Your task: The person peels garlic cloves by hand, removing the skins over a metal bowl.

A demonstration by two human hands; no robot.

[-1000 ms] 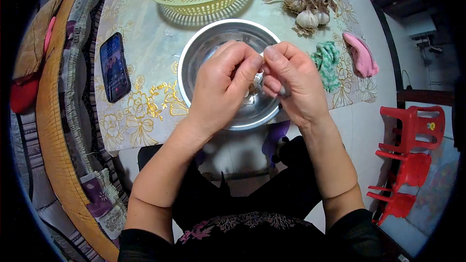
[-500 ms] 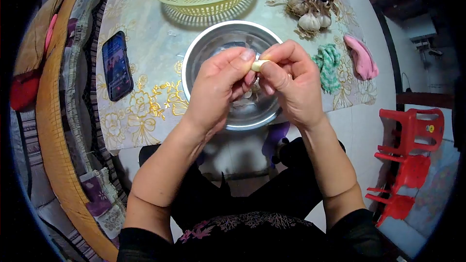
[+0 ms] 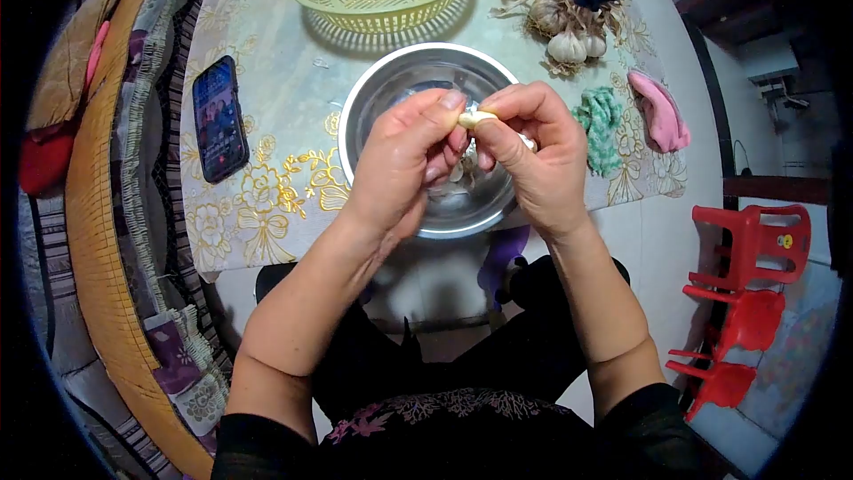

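A pale garlic clove point(image 3: 476, 119) is pinched between the fingertips of my left hand point(image 3: 410, 147) and my right hand point(image 3: 536, 147). Both hands are closed on it, over a steel bowl point(image 3: 362, 71) that stands near the table's front edge. Bits of skin and other pale pieces lie in the bowl, partly hidden by my hands. Several peeled cloves rest in a yellow-green plastic basket point(image 3: 391, 18) behind the bowl. A bunch of garlic bulbs point(image 3: 567, 47) with dry stalks, tied with something black, lies at the back right.
A phone point(image 3: 219, 120) lies on the patterned tablecloth point(image 3: 258, 53) at the left. Right of the bowl are a green-and-white cloth point(image 3: 601, 132) and a pink cloth point(image 3: 659, 113). Red plastic chairs point(image 3: 751, 244) stand on the floor at the right.
The clove has turned slightly between my fingertips, and both hands stay over the bowl. The whole view has shifted a little.
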